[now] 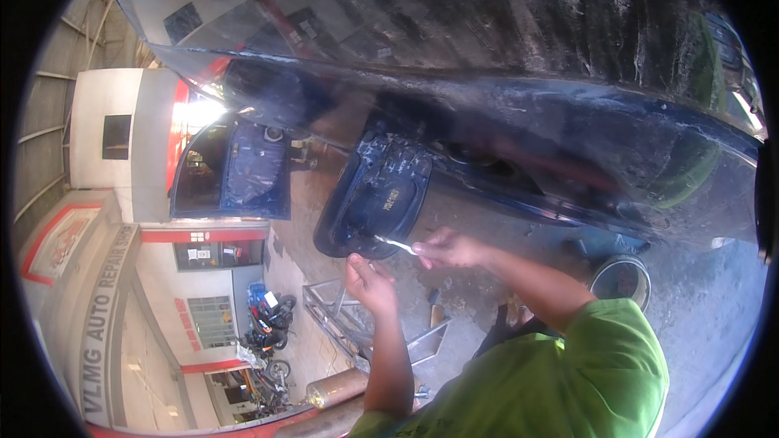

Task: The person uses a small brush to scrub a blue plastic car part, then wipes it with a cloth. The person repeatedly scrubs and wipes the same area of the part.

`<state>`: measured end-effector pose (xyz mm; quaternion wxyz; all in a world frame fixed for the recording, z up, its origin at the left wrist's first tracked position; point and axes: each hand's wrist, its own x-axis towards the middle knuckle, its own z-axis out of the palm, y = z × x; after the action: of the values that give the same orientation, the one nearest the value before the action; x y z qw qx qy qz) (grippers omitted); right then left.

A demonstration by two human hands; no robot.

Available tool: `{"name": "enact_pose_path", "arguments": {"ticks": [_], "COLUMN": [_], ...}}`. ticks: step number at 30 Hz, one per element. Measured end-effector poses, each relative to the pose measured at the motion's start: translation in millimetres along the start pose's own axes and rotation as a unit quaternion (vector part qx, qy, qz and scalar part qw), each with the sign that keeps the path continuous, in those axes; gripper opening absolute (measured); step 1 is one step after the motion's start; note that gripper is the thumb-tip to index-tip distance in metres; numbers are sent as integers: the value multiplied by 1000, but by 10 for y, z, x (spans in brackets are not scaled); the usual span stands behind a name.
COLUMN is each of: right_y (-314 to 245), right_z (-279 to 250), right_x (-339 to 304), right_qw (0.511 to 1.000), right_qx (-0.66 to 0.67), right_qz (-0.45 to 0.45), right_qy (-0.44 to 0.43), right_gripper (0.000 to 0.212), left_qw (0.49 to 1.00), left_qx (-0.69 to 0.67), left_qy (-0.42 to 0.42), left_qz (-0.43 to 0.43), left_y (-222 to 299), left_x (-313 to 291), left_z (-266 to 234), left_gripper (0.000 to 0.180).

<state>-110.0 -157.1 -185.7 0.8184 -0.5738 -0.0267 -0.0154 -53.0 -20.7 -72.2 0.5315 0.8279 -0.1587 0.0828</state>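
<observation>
Workshop yard, hard grey floor, bright daylight beyond. Landmark: one dark blue panel, rounded at the corners, tilted, set under a car body.

Slim white tool lies across the panel's lower end, its tip over or against the surface; contact cannot be told. Right hand, just beside the panel's lower right corner, pinches the tool's near end between thumb and fingers. Left hand, just below the panel's bottom edge, has its fingers loosely bent; cannot tell whether it touches the edge or holds anything.

Handling, as judged: a light pinch near the tip should give finer control; the left hand could brace the panel's rim, fingers out of the tip's path.

Outward from the panel: blue car door to its left; metal frame below; bucket well to the right and lower; metal cylinder and motorcycles farther down and left.

Count: one tool, one panel, two hands, one door, one frame, one bucket; at least one cylinder, at least two motorcycles.
</observation>
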Motion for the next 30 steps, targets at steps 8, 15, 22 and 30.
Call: {"name": "enact_pose_path", "arguments": {"ticks": [8, 15, 22, 30], "right_y": [31, -501, -625, -430], "right_z": [113, -140, -407, -152], "right_x": [-46, 86, 102, 32], "right_qw": [995, 992, 1000, 995], "right_qx": [5, 114, -27, 82], "right_qz": [51, -44, -6, -15], "right_qy": [86, -18, -5, 59], "right_gripper": [56, 56, 56, 60], "left_qw": [999, 999, 999, 998], "left_qx": [-25, -29, -19, -58], "left_qy": [-12, -24, -14, -11], "left_qz": [-21, -15, -34, -27], "left_y": [-47, -15, 13, -27], "left_x": [27, -2, -4, -10], "left_z": [-15, -20, -15, 26], "left_gripper": [44, 48, 49, 47]}}
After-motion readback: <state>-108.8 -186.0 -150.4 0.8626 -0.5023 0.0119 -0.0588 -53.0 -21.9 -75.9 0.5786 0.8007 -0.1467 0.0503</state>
